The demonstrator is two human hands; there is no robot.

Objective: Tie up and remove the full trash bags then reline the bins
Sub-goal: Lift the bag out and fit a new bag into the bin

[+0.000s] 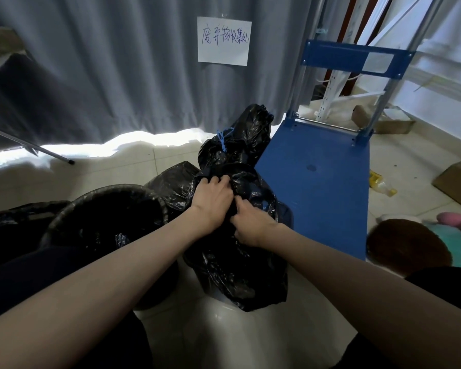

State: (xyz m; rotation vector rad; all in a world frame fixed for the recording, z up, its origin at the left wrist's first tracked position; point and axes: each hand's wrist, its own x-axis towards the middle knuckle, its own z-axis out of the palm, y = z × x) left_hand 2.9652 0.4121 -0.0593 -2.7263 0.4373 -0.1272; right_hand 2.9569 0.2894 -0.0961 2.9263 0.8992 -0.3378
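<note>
So you've got both hands buried in the top of the black trash bag (240,267) right in front of you. Your left hand (213,201) has its fingers curled into the bunched plastic near the bag's mouth, and your right hand (250,226) is pinching a fold of the same plastic just below and beside it. So both grips are closed on the bag, and the hands are pretty much touching each other.

The bag itself sits on the pale tiled floor (112,171), hard up against the near left edge of the blue cart (322,187). Just behind it there's a second black bag (240,134) that's already tied off with a blue string (224,139), leaning near the curtain (104,62).

To your left is the round bin (104,211) with a black liner in it, rim showing, and its inside is too dark to tell what's in there. More black plastic (171,182) is bunched up between the bin and the bag you're holding.

There's a handwritten paper sign (224,41) stuck on the curtain, a cardboard box (458,182) off on the right, a plastic bottle (382,186) lying on the floor by the cart, and some pink and teal plush thing (455,235) lower right.
</note>
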